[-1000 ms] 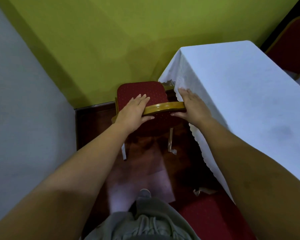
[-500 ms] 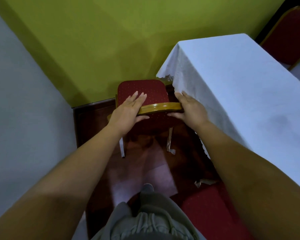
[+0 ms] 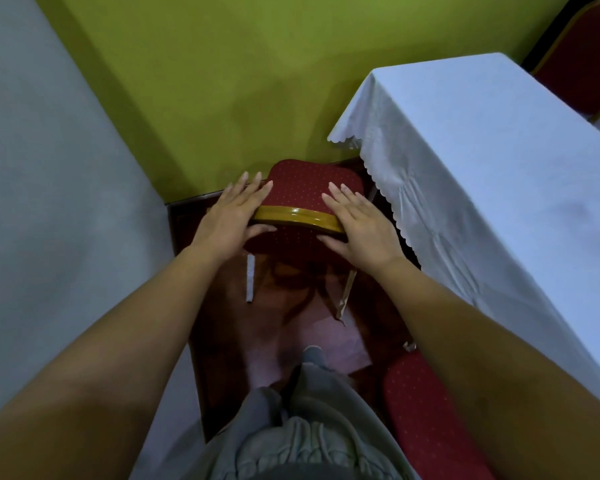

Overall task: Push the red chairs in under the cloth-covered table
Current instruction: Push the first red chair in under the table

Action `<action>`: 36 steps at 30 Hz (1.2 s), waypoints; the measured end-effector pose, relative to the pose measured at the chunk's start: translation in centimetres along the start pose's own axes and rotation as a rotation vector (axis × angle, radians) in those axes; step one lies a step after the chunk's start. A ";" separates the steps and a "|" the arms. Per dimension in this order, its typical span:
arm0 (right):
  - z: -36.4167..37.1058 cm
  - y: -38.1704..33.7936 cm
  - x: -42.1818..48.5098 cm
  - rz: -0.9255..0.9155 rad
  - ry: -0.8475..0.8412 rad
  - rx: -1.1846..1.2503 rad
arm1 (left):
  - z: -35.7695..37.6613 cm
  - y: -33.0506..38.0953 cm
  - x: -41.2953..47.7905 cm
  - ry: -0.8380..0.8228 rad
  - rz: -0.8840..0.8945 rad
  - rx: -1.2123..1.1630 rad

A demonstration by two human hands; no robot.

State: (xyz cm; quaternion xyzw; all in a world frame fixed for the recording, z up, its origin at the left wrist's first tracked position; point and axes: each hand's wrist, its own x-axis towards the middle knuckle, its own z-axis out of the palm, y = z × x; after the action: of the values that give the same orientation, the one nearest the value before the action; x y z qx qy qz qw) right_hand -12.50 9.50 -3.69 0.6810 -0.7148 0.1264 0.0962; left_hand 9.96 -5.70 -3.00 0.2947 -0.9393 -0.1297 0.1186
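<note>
A red chair (image 3: 309,188) with a gold-framed backrest stands in front of me, just left of the table's near corner, its seat facing the green wall. My left hand (image 3: 234,218) grips the left end of the backrest's top rail, fingers over the front and thumb behind. My right hand (image 3: 359,225) grips the rail's right end the same way. The table, covered by a white scalloped cloth (image 3: 482,161), runs along the right side. The chair's seat lies outside the cloth's edge.
A second red chair seat (image 3: 426,420) sits by my right leg, partly under the cloth. A third red chair (image 3: 582,60) stands beyond the table at top right. A grey wall on the left and a green wall ahead close in the narrow dark wooden floor (image 3: 291,323).
The chair has turned so that its back squarely faces me. My right hand has slid from the rail's end next to the cloth onto the top of the backrest.
</note>
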 end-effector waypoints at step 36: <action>-0.7 -5.0 -2.9 0.023 0.041 0.103 | 1.3 1.0 -0.9 0.077 -0.442 -0.274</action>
State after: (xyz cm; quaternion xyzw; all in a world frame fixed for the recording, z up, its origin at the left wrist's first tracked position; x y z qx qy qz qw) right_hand -7.35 12.21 -3.71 0.6740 -0.7130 0.1782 0.0743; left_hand 9.83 -4.18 -4.01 0.4786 -0.8206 -0.2670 0.1620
